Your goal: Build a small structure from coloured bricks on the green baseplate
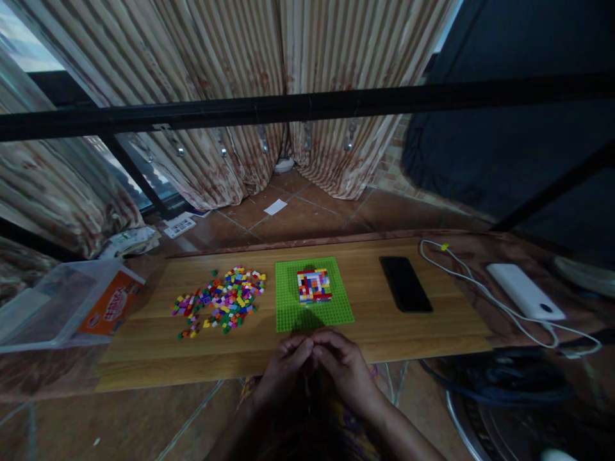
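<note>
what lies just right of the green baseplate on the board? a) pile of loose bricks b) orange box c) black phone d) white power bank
c: the black phone lies flat on the board just right of the green baseplate; the loose bricks are to its left, and the power bank sits farther right, off the board.

On your right a black phone point(405, 283) lies flat on the counter point(432, 333). Further right, a white power bank point(524, 291) trails a white cable point(485, 294). Far left sits a clear plastic box point(52, 301); striped curtains point(230, 96) hang beyond.
</note>
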{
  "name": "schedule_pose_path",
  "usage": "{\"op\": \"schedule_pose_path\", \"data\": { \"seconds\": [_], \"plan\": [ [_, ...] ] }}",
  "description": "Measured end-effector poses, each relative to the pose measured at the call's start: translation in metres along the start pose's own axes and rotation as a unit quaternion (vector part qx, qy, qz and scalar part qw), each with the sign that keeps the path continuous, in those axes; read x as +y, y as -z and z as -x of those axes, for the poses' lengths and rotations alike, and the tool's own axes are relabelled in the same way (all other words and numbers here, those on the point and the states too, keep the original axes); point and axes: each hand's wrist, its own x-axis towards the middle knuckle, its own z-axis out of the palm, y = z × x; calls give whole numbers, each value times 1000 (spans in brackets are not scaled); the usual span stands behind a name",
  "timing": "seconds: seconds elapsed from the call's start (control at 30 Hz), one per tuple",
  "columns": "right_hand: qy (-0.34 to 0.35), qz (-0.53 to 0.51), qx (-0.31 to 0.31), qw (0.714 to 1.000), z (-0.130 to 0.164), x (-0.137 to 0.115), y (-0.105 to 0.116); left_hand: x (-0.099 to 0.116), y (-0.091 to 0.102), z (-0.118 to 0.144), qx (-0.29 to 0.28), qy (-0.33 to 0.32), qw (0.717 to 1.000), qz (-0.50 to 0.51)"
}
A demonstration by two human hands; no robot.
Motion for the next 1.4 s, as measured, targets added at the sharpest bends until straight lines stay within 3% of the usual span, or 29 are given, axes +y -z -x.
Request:
{"op": "schedule_pose_path", "data": {
  "seconds": [0.1, 0.2, 0.4, 0.53, 0.63, 0.83, 1.0, 1.13, 1.4],
  "plan": [
    [-43, -13, 43, 998, -2, 3, 3, 1, 0, -2, 33, -9, 998, -47],
    [-61, -36, 118, 991, -9, 7, 14, 5, 10, -1, 84, -52, 983, -158],
    [-58, -105, 214, 969, -34, 23, 49, 2, 51, 1, 194, -169, 889, -379],
    [-52, -103, 260, 959, -53, 27, 61, -5, 63, 2, 193, -237, 823, -479],
    [-42, -83, 260, 961, -64, 24, 61, -9, 63, 2, 180, -249, 799, -517],
    [-4, -67, 214, 975, -75, 19, 55, -11, 62, 2, 173, -249, 785, -540],
    [23, 18, 193, 981, -78, 23, 55, -10, 61, 2, 176, -249, 782, -543],
    [70, 102, 184, 975, -82, 25, 54, -12, 62, 1, 175, -243, 781, -548],
    [109, 171, 187, 961, -95, 27, 46, -14, 62, 1, 178, -241, 773, -559]
  ]
}}
